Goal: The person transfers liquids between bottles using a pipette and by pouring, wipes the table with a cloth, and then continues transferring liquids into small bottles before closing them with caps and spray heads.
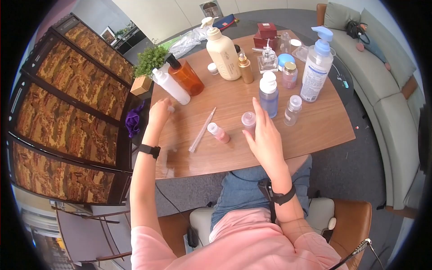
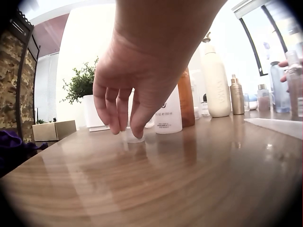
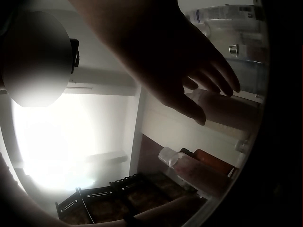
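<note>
Translucent cap [image 2: 135, 137]: on the tabletop [image 1: 186, 165], directly beneath the left hand [image 1: 159, 113].
Left grip: thumb and fingers pinching the cap from above.
Clear bottle [image 1: 248, 119]: long axis upright, close beside the right hand [image 1: 267, 138]; contents unclear.
Right grip: fingers straight, thumb spread wide; contact cannot be told.
Pink bottle [image 1: 219, 134]: between both hands, pinkish contents inside.

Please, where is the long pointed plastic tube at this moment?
In the head view, the tube lies on the table between the left hand and the right hand, just left of the small pink bottle.
</note>
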A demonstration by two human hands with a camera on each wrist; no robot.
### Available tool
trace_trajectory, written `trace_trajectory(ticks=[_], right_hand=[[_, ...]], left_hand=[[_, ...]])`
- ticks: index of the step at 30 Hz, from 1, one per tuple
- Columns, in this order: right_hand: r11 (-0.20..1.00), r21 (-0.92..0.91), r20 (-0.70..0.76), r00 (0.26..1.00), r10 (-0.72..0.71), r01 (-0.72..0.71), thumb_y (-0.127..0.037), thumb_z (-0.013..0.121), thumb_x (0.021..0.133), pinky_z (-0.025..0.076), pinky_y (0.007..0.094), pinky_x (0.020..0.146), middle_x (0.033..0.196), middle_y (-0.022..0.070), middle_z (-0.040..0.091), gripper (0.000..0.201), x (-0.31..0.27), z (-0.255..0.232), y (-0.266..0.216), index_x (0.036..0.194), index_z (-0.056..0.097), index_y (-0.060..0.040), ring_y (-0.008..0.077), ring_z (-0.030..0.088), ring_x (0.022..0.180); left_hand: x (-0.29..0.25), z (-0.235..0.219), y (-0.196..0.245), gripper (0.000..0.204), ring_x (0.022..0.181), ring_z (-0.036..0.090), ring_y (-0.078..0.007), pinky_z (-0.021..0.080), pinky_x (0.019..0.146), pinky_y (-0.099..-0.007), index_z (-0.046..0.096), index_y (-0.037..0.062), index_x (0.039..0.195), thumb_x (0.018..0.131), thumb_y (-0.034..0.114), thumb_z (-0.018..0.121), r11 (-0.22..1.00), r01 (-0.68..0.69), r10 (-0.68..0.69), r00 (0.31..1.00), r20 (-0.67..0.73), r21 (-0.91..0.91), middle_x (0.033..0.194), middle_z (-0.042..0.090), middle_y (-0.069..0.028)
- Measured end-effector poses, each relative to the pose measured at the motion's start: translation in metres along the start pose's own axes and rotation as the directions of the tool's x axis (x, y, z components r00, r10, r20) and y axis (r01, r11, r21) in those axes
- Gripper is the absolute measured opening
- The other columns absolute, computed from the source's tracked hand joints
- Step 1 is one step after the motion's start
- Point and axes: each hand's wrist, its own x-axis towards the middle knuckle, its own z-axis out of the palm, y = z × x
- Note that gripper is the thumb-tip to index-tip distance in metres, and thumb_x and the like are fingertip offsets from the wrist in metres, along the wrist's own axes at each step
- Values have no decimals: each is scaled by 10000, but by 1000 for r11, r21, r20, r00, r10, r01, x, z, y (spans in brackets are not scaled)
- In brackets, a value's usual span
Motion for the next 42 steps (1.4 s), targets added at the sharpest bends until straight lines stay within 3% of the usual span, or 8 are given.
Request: trace_trajectory(ticks=[6, 16, 20, 27, 33, 35, 39, 42], right_hand=[[996, 79, 27, 999, 32, -34, -87, 691, 822, 504, 428, 819, 1056, 213, 615, 552, -3, 26, 25, 1303, 429, -20, 363, 594, 1011], [980, 160, -54, 992, -114, 121, -163, 716, 821, 498, 440, 753, 1026, 159, 596, 449, 3, 8, -2, 1185, 488, -36, 368, 607, 905], [963, 235, -36, 992, -123, 128, -156, 722, 805, 500, 443, 729, 1020, 140, 585, 454, 1, -5, -14, 1188, 500, -55, 359, 603, 908], [974, 151, -58, 985, -159, 167, -179, 731, 785, 504, 427, 714, 1000, 113, 586, 505, -2, -16, -18, 1230, 517, -75, 329, 609, 903], [973, 155, -57, 985, -166, 173, -212, 735, 783, 508, 413, 679, 988, 110, 587, 500, -3, -23, -20, 1220, 533, -80, 322, 621, 857], [970, 166, -44, 984, -175, 180, -223, 738, 781, 509, 414, 673, 981, 111, 588, 498, -4, -20, -18, 1214, 539, -78, 323, 623, 849], [973, 145, -23, 984, -176, 177, -239, 740, 782, 509, 423, 661, 939, 110, 585, 483, -4, -21, -22, 1196, 553, -72, 321, 623, 834], [966, 148, -72, 976, -203, 212, -230, 738, 777, 506, 429, 656, 922, 109, 579, 495, -3, -22, -23, 1203, 547, -66, 323, 616, 816]], left_hand=[[-27, -34, 25, 258, 851, 663, -336, 521, 729, -431, 610, 73, 922, 705, 116, 742, 973, -48, -1, 978, 211, 226, 889, 669, -149], [-85, -158, 168, 274, 780, 634, -226, 491, 650, -338, 602, 59, 1037, 780, 45, 698, 921, -335, 266, 914, -306, -198, 922, 654, -80], [-89, -167, 190, 246, 768, 627, -267, 493, 664, -363, 612, 49, 1008, 792, 110, 712, 776, -409, 344, 913, -221, -481, 844, 614, -98], [-88, -164, 205, 262, 759, 621, -184, 461, 617, -297, 647, 52, 1026, 787, 112, 735, 772, -418, 397, 906, -150, -479, 854, 636, -60], [-85, -165, 206, 297, 948, 640, -246, 505, 802, -359, 646, 52, 1031, 760, 111, 752, 678, -490, 502, 853, -141, -548, 949, 654, -98], [-84, -166, 209, 327, 1025, 617, -297, 474, 906, -402, 646, 53, 1044, 749, 130, 764, 478, -595, 616, 751, -237, -646, 998, 651, -113], [-91, -177, 219, 298, 1073, 577, -317, 441, 900, -429, 640, 88, 1024, 757, 154, 753, 512, -628, 535, 767, -353, -587, 944, 637, -84], [-95, -190, 221, 310, 1136, 596, -302, 464, 955, -385, 662, 64, 1024, 749, 158, 769, 871, -394, 379, 919, -109, -293, 1069, 667, -95]])
